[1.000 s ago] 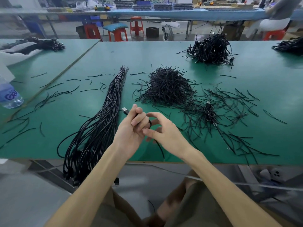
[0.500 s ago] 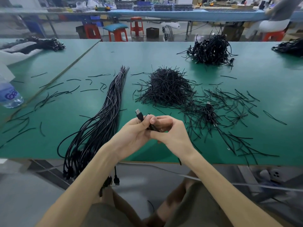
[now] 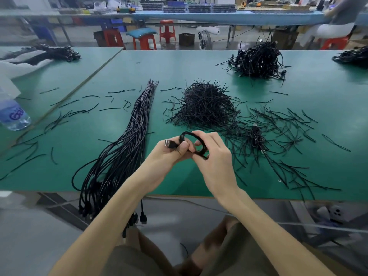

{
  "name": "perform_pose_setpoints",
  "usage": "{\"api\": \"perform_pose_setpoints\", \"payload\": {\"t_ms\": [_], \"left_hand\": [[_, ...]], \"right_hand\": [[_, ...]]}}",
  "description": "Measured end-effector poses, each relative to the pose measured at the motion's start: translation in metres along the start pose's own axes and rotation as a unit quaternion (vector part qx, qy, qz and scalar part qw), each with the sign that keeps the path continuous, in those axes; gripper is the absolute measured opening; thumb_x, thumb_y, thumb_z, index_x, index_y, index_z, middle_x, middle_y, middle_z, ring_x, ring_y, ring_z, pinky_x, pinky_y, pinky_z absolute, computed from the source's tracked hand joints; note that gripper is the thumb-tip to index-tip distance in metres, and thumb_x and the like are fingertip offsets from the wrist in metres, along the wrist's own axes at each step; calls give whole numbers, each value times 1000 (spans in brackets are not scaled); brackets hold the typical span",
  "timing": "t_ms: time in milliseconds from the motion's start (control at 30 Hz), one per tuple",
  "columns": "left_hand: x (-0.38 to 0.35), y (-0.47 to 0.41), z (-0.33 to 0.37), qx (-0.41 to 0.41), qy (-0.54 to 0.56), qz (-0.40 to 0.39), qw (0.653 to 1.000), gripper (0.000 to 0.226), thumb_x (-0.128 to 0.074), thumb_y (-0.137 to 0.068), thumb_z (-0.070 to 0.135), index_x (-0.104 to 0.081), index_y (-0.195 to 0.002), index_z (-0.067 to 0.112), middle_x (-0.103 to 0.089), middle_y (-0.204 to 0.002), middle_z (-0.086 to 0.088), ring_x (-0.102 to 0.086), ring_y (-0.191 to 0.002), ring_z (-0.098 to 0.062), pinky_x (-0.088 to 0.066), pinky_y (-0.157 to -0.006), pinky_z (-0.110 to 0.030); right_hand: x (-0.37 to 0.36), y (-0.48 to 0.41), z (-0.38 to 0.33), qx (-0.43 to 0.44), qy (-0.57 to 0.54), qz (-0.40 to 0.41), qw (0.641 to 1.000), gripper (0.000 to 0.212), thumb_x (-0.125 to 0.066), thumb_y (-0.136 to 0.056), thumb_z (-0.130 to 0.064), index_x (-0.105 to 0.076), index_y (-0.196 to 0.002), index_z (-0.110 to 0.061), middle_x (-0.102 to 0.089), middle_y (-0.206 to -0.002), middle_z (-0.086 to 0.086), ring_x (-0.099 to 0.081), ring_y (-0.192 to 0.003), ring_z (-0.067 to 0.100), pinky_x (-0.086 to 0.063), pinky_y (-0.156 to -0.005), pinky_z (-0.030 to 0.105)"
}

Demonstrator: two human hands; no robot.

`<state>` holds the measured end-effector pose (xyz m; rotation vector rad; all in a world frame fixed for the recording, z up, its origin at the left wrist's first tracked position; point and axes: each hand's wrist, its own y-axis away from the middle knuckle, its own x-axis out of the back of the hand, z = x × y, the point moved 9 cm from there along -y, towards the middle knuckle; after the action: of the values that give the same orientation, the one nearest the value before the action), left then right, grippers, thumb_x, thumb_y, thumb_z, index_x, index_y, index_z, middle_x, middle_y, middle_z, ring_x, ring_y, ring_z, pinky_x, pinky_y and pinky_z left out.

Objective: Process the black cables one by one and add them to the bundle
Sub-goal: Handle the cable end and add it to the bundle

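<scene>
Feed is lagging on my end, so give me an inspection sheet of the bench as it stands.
Surface: green table, a second table abutting on the left.
Job's things: straight bundle left of the hands, plugs hanging over the near edge; heap of coiled cables at the far side.
Clutter: pile of ties mid-table, more scattered either side; bottle at the left edge.
Hands: left hand pinches the cable at its plug; right hand grips its loops.
Cables: a second coil lies among the ties on the right.
Surroundings: stools and a fan; a seated person far right.
</scene>
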<state>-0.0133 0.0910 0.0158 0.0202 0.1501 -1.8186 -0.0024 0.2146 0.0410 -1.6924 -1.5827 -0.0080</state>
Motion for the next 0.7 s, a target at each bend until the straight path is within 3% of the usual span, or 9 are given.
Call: {"api": "perform_pose_setpoints", "payload": {"t_ms": [100,200,267,333,467,567,700], "left_hand": [[3,-1,-8,27,-23,31,999,19,-50,-106,9,-66,-97,4,-69,-95,-5,-67,-91,-18,-58,-94,-38],[12,-1,-18,56,-26,59,996,11,-61,-100,6,-63,-108,-1,-70,-104,-20,-72,-94,-26,-59,-90,-40],[20,-1,-22,70,-22,88,993,21,-69,-94,3,-60,-112,-4,-69,-105,-32,-74,-95,-36,-60,-91,-43],[22,-1,-24,77,-45,85,992,20,-71,-92,2,-64,-111,0,-70,-105,-32,-75,-96,-38,-60,-91,-43],[20,0,-28,103,-71,47,991,19,-70,-94,4,-68,-112,2,-72,-109,-26,-75,-100,-33,-62,-85,-36],[22,0,-27,107,-121,28,987,20,-71,-94,6,-69,-113,1,-74,-97,-21,-75,-87,-22,-59,-75,-27],[24,0,-27,124,-139,5,982,19,-73,-93,7,-71,-110,-3,-75,-85,-19,-72,-75,-20,-60,-71,-27]], "right_hand": [[-3,-1,-4,23,73,-30,997,52,-75,-87,-8,-60,-137,-10,-56,-111,-1,-58,-91,14,-53,-83,30],[-5,2,0,26,99,-62,993,48,-71,-91,-11,-60,-137,-8,-60,-113,5,-61,-100,23,-55,-82,44],[-8,5,2,30,112,-89,989,48,-69,-92,-7,-58,-139,-7,-63,-116,7,-59,-109,25,-55,-86,45],[-12,5,5,31,125,-113,985,49,-65,-93,0,-58,-140,-8,-65,-120,6,-55,-114,24,-54,-89,45],[-15,7,6,42,146,-143,978,48,-60,-91,8,-61,-136,-8,-67,-118,3,-52,-107,23,-57,-83,45],[-17,9,5,58,174,-163,969,42,-62,-92,3,-63,-132,-8,-67,-114,4,-52,-107,23,-57,-82,44],[-26,15,14,59,250,-215,942,55,-56,-96,0,-45,-148,-9,-57,-126,5,-47,-123,22,-54,-91,37]]}}
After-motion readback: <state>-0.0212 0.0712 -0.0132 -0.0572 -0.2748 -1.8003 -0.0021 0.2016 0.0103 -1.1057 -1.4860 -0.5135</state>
